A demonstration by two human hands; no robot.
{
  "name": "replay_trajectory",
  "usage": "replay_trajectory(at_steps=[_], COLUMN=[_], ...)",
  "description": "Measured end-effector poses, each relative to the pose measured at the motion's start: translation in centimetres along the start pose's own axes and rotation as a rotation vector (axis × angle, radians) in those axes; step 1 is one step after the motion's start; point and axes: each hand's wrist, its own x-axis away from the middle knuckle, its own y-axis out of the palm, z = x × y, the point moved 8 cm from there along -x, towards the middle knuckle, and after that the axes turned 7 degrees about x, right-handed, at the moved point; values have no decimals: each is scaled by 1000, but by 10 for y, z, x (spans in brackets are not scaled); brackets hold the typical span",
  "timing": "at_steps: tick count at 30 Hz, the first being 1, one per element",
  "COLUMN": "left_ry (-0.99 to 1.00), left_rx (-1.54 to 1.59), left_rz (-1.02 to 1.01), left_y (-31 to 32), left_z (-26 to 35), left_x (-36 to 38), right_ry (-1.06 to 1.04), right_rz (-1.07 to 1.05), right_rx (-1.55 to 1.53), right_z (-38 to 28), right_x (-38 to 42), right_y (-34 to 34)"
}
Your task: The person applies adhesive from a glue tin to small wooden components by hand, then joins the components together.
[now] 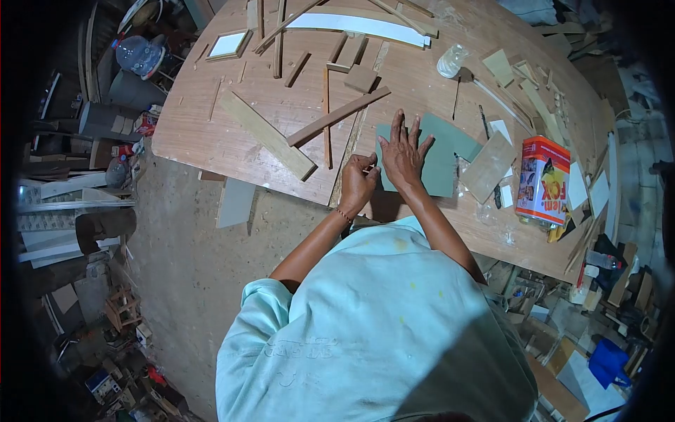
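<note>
My right hand lies with spread fingers on a grey-green sheet near the front edge of the table. A second grey-green piece shows beside and partly under it. At the sheet's left edge is my left hand, its fingers curled in and thumb pressed to them. Whatever those fingers hold, if anything, is hidden. A bracelet is on the left wrist. To the right of the sheet, a flat wooden piece rests on the table, with a dark pen-like tool behind it.
A red, white and blue tin stands at the right. Behind is a clear plastic cup. Wooden strips, a pale board and a long white strip lie across the table. Scraps crowd the floor on both sides.
</note>
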Motion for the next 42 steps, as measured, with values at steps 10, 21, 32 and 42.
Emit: replay_trajectory(at_steps=[10,21,32,42], left_ry=[6,8,-119,20], left_rx=[12,-49,91,-118], left_rz=[73,57,136,111], left_y=[-2,-1,-9,-7], left_z=[5,3,-1,11], left_x=[5,1,4,7], right_ry=[-149,-176,-201,-241], right_rz=[-7,12,58,99], right_rx=[-287,-334,-421,-166], right_z=[-3,-2,-4,-7], right_x=[-14,-14,-12,-10], right_y=[-7,-5,-9,4])
